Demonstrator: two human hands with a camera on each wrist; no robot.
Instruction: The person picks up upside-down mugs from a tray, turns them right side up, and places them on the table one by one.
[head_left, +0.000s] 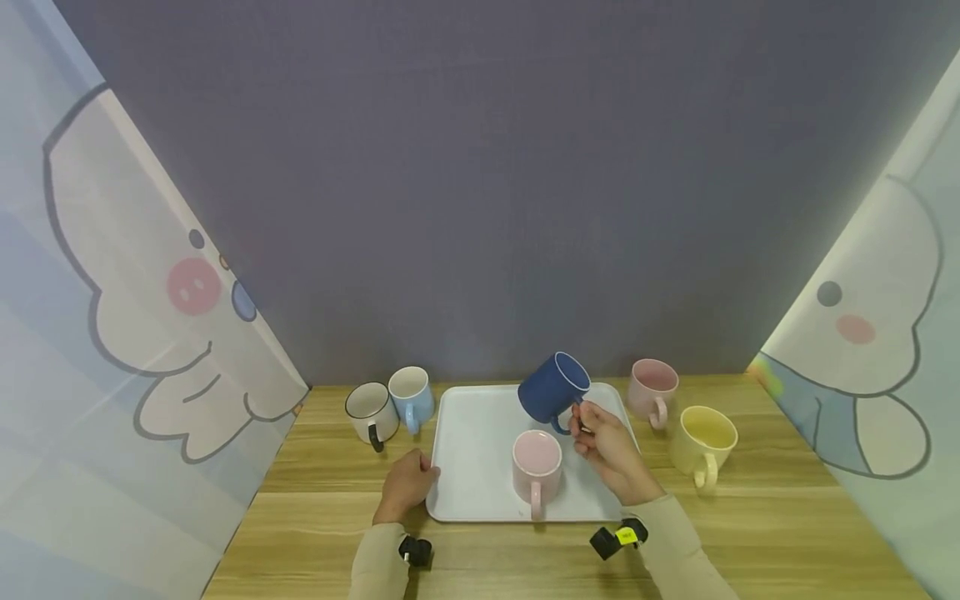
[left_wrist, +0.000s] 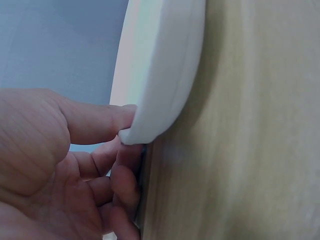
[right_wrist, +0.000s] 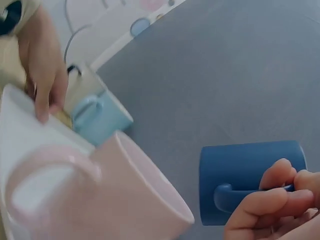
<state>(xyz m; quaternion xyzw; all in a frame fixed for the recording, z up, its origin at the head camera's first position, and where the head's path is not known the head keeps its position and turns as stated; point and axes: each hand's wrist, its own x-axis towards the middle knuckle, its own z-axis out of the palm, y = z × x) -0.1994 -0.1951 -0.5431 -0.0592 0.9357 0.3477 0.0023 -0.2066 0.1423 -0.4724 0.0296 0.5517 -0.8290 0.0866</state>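
Note:
My right hand [head_left: 611, 450] grips a dark blue mug [head_left: 551, 390] by its handle. The mug tilts over the back right part of a white tray [head_left: 472, 425], its mouth facing up and right. In the right wrist view, fingers and thumb pinch the handle of the blue mug [right_wrist: 240, 162]. On the tray, a light pink mug [head_left: 536, 467] stands upright with its handle toward me. My left hand [head_left: 408, 482] holds the tray's left rim; in the left wrist view the thumb lies over the tray edge [left_wrist: 167, 75] and the fingers curl beneath it.
Left of the tray stand a white mug [head_left: 371, 410] with black rim and handle and a light blue mug [head_left: 420, 404]. To its right are a darker pink mug [head_left: 651, 392] and a yellow mug [head_left: 701, 446]. A grey panel [head_left: 510, 192] rises behind the wooden table [head_left: 315, 533].

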